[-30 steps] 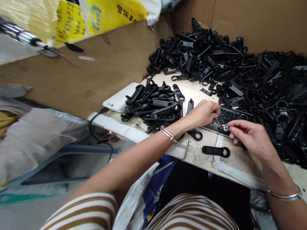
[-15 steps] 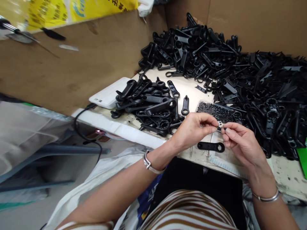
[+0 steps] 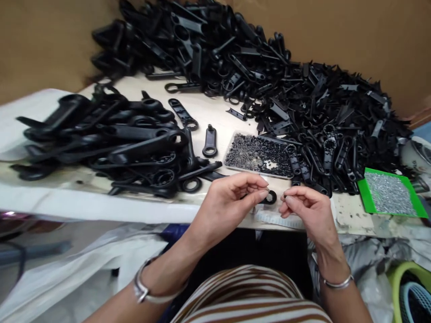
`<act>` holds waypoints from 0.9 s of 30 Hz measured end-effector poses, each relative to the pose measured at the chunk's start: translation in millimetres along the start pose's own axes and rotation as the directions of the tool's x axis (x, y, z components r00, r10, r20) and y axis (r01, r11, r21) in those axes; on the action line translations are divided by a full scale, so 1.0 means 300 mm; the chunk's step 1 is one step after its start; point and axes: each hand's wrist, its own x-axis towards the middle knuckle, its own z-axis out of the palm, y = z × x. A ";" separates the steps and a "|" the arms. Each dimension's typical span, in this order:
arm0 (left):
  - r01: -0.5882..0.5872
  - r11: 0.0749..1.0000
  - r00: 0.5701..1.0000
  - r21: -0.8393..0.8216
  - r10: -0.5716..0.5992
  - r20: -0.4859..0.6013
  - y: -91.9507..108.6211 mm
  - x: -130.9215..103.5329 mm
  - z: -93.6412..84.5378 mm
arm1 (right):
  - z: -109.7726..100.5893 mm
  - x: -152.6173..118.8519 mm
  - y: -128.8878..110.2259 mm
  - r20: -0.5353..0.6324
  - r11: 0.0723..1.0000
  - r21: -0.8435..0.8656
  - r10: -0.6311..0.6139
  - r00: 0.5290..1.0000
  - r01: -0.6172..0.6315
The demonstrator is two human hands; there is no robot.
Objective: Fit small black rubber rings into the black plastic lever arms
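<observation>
My left hand (image 3: 232, 199) is closed in a pinch over the table's front edge; what its fingertips hold, if anything, is too small to make out. Beneath those fingertips lies a flat black plastic arm with a ring end (image 3: 271, 197), partly covered by the hand. A short gap to the right, my right hand (image 3: 311, 213) pinches a tiny black part (image 3: 285, 196) between thumb and forefinger. Just behind both hands sits a clear shallow tray (image 3: 232, 169) full of tiny black pieces.
Black plastic arms (image 3: 134, 139) are heaped at left, with a bigger pile (image 3: 235, 58) along the cardboard wall (image 3: 336, 31). A green tray (image 3: 368, 197) of small silvery pieces lies at right. Below it stands a yellow-green basket (image 3: 395, 287). A single arm (image 3: 210, 142) lies left of the clear tray.
The view has swung right and closer, bringing the green tray and basket in. My hands have come away from the clear tray's front edge, toward the flat black arm, and their fingertips are farther apart.
</observation>
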 end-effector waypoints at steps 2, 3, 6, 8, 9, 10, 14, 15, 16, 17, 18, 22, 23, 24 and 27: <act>0.018 0.999 1.000 -0.044 -0.018 0.002 0.001 -0.010 0.016 | -0.023 -0.013 0.002 -0.001 1.000 0.026 -0.013 1.000 0.013; 0.030 0.997 1.000 -0.065 -0.030 0.003 0.002 -0.014 0.024 | -0.034 -0.018 0.004 0.010 0.999 0.023 -0.024 1.000 0.024; 0.079 0.990 0.997 -0.115 -0.077 0.015 0.000 -0.023 0.035 | -0.058 -0.028 0.012 0.074 0.997 -0.054 -0.050 0.996 0.054; 0.113 0.983 0.994 -0.145 -0.110 0.028 -0.004 -0.027 0.034 | -0.064 -0.031 0.016 0.084 0.993 -0.107 -0.035 0.996 0.044; 0.128 0.979 0.992 -0.162 -0.124 0.035 -0.007 -0.029 0.032 | -0.063 -0.032 0.017 0.070 0.993 -0.117 -0.020 0.997 0.028; 0.140 0.974 0.990 -0.180 -0.135 0.039 -0.011 -0.032 0.030 | -0.060 -0.033 0.016 0.045 0.993 -0.115 -0.006 0.999 0.011; 0.155 0.956 0.988 -0.248 -0.146 0.055 -0.019 -0.039 0.025 | -0.034 -0.029 0.007 -0.035 0.998 -0.036 -0.046 0.998 0.045; 0.157 0.953 0.988 -0.261 -0.147 0.057 -0.020 -0.041 0.025 | -0.025 -0.025 0.005 -0.033 0.997 -0.014 -0.075 0.997 0.075; 0.161 0.948 0.987 -0.274 -0.150 0.060 -0.020 -0.042 0.025 | -0.015 -0.021 0.004 -0.021 0.995 0.010 -0.101 0.995 0.101; 0.166 0.943 0.986 -0.287 -0.155 0.061 -0.020 -0.043 0.025 | -0.005 -0.017 0.003 -0.005 0.992 0.037 -0.120 0.993 0.120; 0.173 0.939 0.985 -0.299 -0.162 0.061 -0.019 -0.044 0.025 | 0.005 -0.013 0.003 0.009 0.990 0.063 -0.129 0.992 0.128; 0.188 0.925 0.982 -0.329 -0.180 0.056 -0.020 -0.048 0.023 | 0.040 -0.006 0.014 -0.006 0.990 0.091 -0.110 0.994 0.110; 0.188 0.924 0.982 -0.332 -0.180 0.056 -0.021 -0.049 0.022 | 0.045 -0.007 0.018 -0.017 0.991 0.074 -0.107 0.994 0.108; 0.185 0.924 0.983 -0.336 -0.176 0.057 -0.022 -0.048 0.022 | 0.048 -0.007 0.022 -0.019 0.993 0.054 -0.106 0.994 0.107; 0.175 0.921 0.985 -0.348 -0.160 0.071 -0.029 -0.047 0.020 | 0.052 -0.006 0.030 0.004 0.993 0.020 -0.116 0.993 0.116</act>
